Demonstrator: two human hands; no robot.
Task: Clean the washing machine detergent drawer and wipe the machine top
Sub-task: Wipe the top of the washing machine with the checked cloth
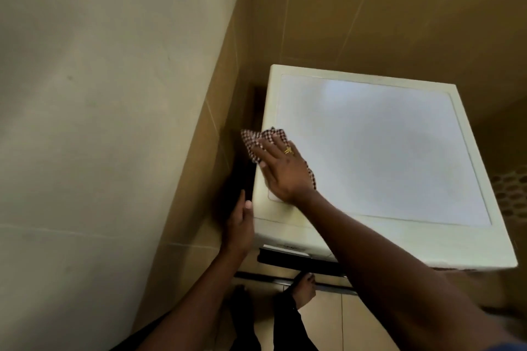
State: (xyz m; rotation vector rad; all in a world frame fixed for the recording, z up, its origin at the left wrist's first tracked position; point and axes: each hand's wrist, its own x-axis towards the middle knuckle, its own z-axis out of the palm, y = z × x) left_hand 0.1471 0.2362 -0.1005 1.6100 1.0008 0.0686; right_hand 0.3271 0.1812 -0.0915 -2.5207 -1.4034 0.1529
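A white washing machine stands in a tiled corner, its flat top (385, 151) facing me. My right hand (282, 168) lies flat on a brown-and-white checked cloth (256, 141) at the top's left edge, a gold ring on one finger. The cloth's far end hangs slightly over the left rim. My left hand (241, 225) rests against the machine's front left corner with fingers apart and nothing in it. Below the top's front edge, a dark drawer slot (296, 259) shows, partly hidden by my right forearm.
A plain wall (99, 94) is close on the left, with a narrow dark gap (242, 174) between it and the machine. Tan tiles cover the back wall. A perforated basket (510, 194) sits at the right. My bare feet (302, 288) stand on floor tiles below.
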